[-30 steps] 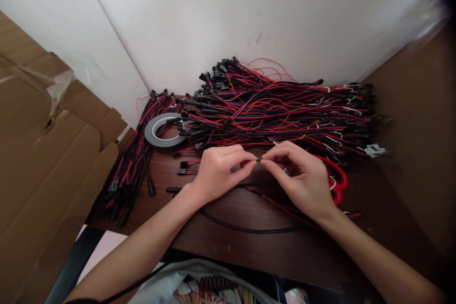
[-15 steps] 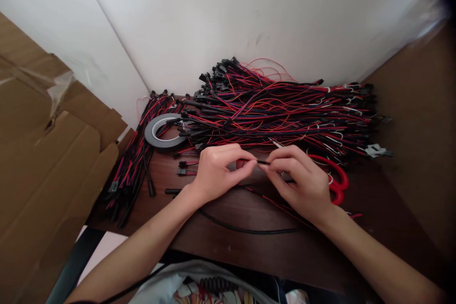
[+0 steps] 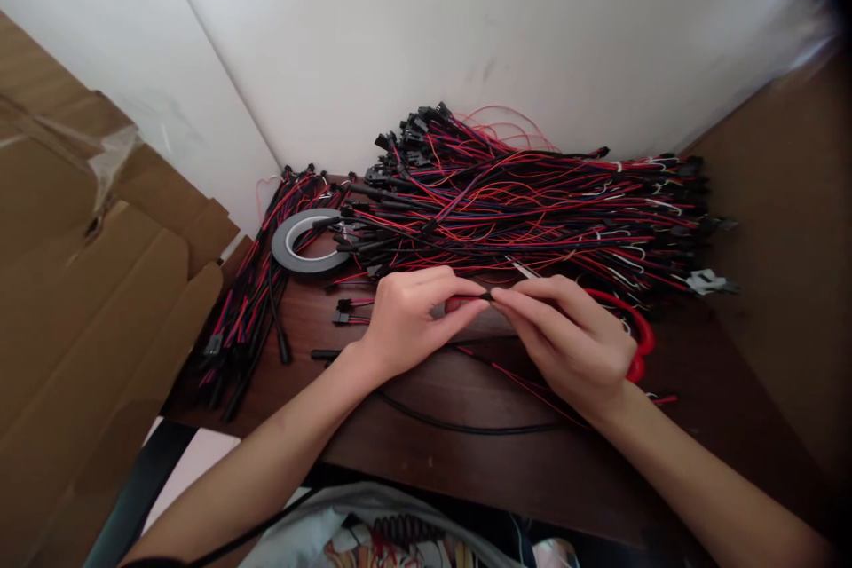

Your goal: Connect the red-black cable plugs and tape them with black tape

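Thumb and forefinger of my left hand (image 3: 416, 315) pinch a short stretch of thin black cable (image 3: 488, 295). My right hand (image 3: 572, 328) closes its fingertips on the same cable, right beside the left fingertips. Most of the held piece is hidden by the fingers. Partly behind my right hand lie scissors with red handles (image 3: 644, 337), their blade tips pointing up and left. Below the hands, a black cable (image 3: 466, 429) curves over the dark wooden table (image 3: 426, 470), along with thin red and black wires (image 3: 496, 366).
A large heap of red and black wires with connectors (image 3: 519, 204) lies against the white wall. Left of it are a roll of grey tape (image 3: 310, 266) and a smaller wire bundle (image 3: 249, 311). Cardboard (image 3: 86, 328) stands on the left, and a brown panel (image 3: 778, 222) on the right.
My right hand has shifted its grip, its fingertips now meeting those of my left hand, so less of the black cable shows between them. My left hand stays nearly in place.
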The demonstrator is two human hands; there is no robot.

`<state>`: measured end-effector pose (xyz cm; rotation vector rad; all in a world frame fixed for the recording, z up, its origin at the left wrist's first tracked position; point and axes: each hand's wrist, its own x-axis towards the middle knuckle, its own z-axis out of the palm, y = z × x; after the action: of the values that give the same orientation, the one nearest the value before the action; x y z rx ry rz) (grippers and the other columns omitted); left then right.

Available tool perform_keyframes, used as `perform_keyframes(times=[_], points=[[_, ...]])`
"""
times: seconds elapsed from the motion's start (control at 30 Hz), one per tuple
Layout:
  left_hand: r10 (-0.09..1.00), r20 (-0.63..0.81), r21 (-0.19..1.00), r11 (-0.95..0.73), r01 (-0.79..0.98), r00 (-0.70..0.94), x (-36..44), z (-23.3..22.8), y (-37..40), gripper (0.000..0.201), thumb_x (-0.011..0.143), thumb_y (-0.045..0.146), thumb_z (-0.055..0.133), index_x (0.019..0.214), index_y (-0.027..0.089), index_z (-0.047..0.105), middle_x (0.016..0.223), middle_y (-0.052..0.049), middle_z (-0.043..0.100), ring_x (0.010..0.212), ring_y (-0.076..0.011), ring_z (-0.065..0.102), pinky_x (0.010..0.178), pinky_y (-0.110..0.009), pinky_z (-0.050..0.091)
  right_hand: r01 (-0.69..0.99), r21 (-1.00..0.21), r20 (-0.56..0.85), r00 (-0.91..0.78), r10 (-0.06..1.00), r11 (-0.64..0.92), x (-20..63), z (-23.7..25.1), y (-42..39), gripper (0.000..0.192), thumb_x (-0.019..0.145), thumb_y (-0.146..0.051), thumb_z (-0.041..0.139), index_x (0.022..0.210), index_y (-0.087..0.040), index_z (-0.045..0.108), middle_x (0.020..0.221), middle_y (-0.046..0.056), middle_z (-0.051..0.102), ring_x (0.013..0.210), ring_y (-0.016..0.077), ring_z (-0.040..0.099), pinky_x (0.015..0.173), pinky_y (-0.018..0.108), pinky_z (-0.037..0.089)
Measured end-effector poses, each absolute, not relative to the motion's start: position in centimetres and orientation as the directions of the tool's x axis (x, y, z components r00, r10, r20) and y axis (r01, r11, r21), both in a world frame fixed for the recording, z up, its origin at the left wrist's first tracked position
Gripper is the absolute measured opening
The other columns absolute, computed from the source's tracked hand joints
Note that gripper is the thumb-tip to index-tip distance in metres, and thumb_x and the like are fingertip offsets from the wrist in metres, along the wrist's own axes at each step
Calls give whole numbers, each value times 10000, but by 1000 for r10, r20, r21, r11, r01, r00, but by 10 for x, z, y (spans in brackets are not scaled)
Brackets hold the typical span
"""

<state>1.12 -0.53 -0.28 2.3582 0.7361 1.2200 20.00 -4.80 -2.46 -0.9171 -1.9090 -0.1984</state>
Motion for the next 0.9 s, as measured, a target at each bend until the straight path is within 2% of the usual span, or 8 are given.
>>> perform_keyframes(times=[0.1, 0.23, 0.47, 0.67, 0.73, 0.9], points=[[571, 666, 498, -819, 284, 480, 11, -4, -6, 149, 888, 227, 635, 978, 133, 708, 696, -16, 665, 590, -95, 574, 583, -203, 444, 679, -238, 823, -239, 516, 695, 198, -23, -48, 474, 833, -6, 635, 1214, -286, 598, 901, 59, 639, 747, 180, 619, 626, 326, 529], [529, 697, 419, -849, 323, 485, 11, -4, -6, 144, 910, 220, 608, 921, 127, 718, 676, -9, 647, 565, -81, 553, 554, -192, 422, 696, -243, 797, -254, 548, 675, 198, -24, -48, 393, 860, -37, 619, 1186, -253, 592, 908, 61, 629, 770, 181, 612, 656, 326, 527], [522, 674, 330, -846, 419, 523, 10, -5, -6, 173, 933, 244, 577, 909, 130, 705, 707, -11, 664, 586, -83, 570, 564, -191, 415, 744, -218, 740, -296, 604, 631, 195, -25, -45, 186, 905, -88, 563, 1068, -173, 588, 890, 87, 599, 811, 214, 575, 694, 348, 502], [460, 678, 162, -855, 494, 574, 9, -9, -5, 199, 962, 261, 524, 918, 144, 680, 734, 0, 663, 624, -100, 590, 588, -213, 414, 804, -182, 671, -320, 669, 566, 190, -23, -45, 70, 921, -119, 534, 967, -136, 583, 852, 107, 583, 793, 235, 528, 677, 365, 467], [435, 682, 113, -857, 503, 587, 10, -9, -4, 209, 968, 263, 513, 909, 140, 672, 727, 0, 652, 628, -108, 579, 595, -223, 414, 794, -209, 658, -318, 682, 572, 190, -23, -45, 61, 921, -121, 531, 947, -134, 585, 848, 106, 584, 796, 235, 526, 685, 368, 462], [399, 672, 40, -861, 508, 624, 10, -7, -3, 247, 985, 270, 469, 902, 139, 662, 712, -13, 623, 635, -132, 526, 602, -257, 412, 704, -365, 649, -277, 709, 609, 192, -22, -47, 53, 921, -123, 543, 927, -158, 582, 850, 79, 579, 798, 211, 558, 707, 354, 478]])
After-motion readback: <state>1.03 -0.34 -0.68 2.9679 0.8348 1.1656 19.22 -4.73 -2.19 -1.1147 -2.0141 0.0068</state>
